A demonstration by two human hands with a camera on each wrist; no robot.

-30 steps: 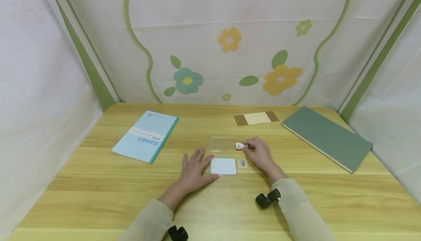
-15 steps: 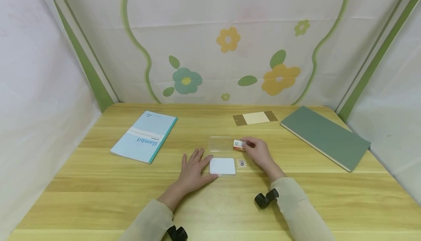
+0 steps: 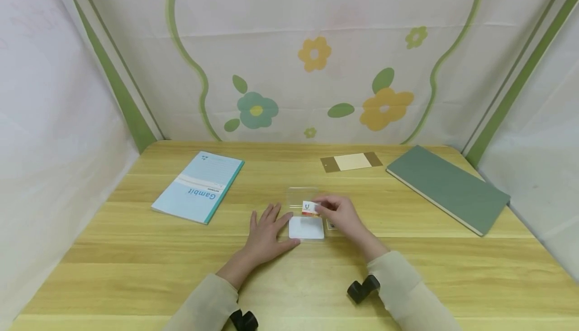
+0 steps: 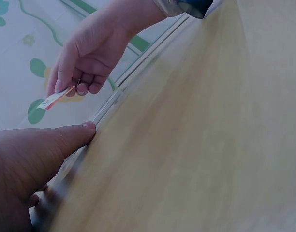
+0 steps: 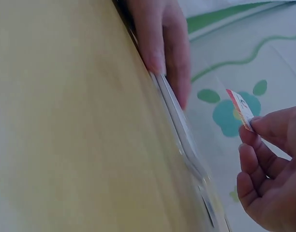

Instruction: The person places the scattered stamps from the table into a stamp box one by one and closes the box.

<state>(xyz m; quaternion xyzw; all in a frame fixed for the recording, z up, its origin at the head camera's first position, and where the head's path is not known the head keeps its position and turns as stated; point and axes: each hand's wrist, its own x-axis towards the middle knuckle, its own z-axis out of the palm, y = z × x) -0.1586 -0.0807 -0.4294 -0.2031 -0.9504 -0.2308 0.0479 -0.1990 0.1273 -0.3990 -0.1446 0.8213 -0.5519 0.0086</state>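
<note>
In the head view a clear plastic case (image 3: 306, 241) lies opened out flat, its transparent lid (image 3: 296, 196) on the far side. A white card (image 3: 306, 228) fills the near half. My left hand (image 3: 267, 235) rests beside it with fingers spread, thumb and index finger touching the case's left corners. Between thumb and fingertips, my right hand (image 3: 343, 216) pinches a small white-and-red card (image 3: 309, 207) with a U-shaped mark. In the right wrist view this card (image 5: 241, 109) is tilted and raised off the table. A small square picture card (image 3: 330, 224) is partly hidden by my right hand.
On the left lies a light blue notebook (image 3: 199, 188). A brown-and-cream card strip (image 3: 352, 161) lies at the back, and a green hardcover book (image 3: 448, 190) on the right. A floral cloth (image 3: 271, 60) hangs behind the wooden table (image 3: 135, 270).
Holding the small white-and-red card, my right hand has moved left from the case's right side to above the case, partly covering the picture card. My left hand has stayed in place.
</note>
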